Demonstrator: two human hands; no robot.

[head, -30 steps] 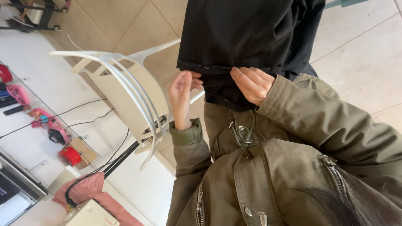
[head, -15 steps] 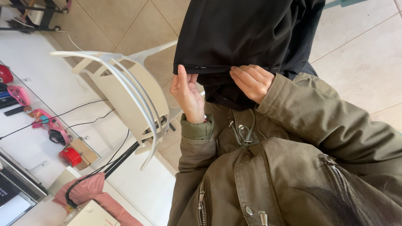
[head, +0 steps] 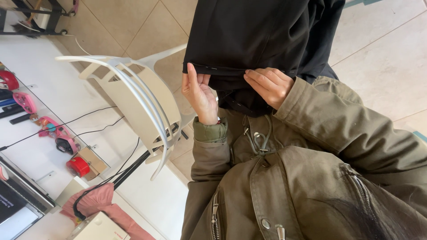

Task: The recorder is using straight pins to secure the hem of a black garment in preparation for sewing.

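Observation:
A black garment (head: 253, 35) hangs in front of me, its stitched hem running across at chest height. My left hand (head: 199, 92) pinches the hem near its left corner, thumb up along the fabric edge. My right hand (head: 267, 84) grips the same hem further right, fingers curled over it. Both arms wear olive-green jacket sleeves (head: 338, 120). The lower part of the garment is bunched behind my hands.
A white plastic chair (head: 138, 100) stands just left of my left arm on a beige tiled floor (head: 382, 58). A white table (head: 49, 111) at the left carries pink and red small items, black cables and a pink cloth (head: 104, 204).
My left hand has risen from below the hem and closed on the garment's edge near its left corner. My right hand stays on the hem.

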